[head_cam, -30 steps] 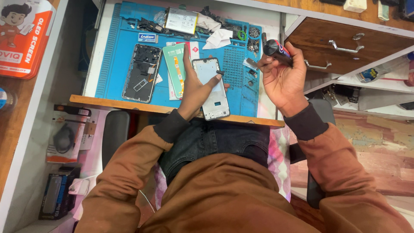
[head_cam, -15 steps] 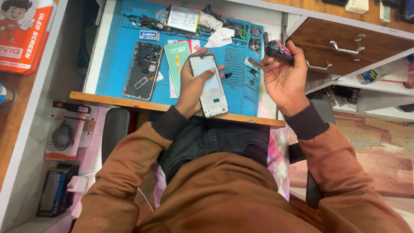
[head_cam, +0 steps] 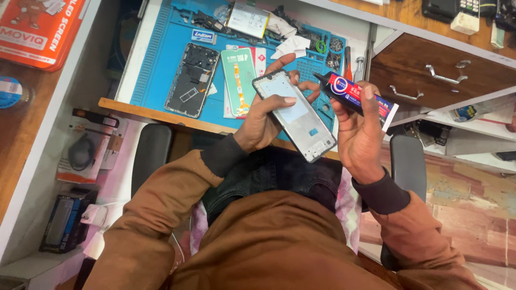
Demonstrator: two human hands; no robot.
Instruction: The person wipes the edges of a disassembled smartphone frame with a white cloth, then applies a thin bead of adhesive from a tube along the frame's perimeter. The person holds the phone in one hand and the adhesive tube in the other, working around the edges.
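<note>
My left hand (head_cam: 263, 115) grips a silver phone frame (head_cam: 298, 119), lifted above the front edge of the blue work mat (head_cam: 161, 59) and tilted with its inner side up. My right hand (head_cam: 360, 129) holds a dark glue tube (head_cam: 355, 95) with red and blue markings, its black nozzle pointing left, close to the frame's upper right edge. On the mat lie an opened black phone body (head_cam: 192, 79) and a green display panel (head_cam: 239, 78) with an orange flex strip.
A battery (head_cam: 249, 19), white tissue (head_cam: 293, 47), tweezers and small parts clutter the mat's far side. An open wooden drawer (head_cam: 446, 75) with metal handles stands to the right. A red box (head_cam: 40, 24) and packaged accessories (head_cam: 86, 150) sit on the left.
Both hands have come toward me and closer together. The phone frame is now lifted off the mat, and the glue tube has swung so its nozzle points at the frame.
</note>
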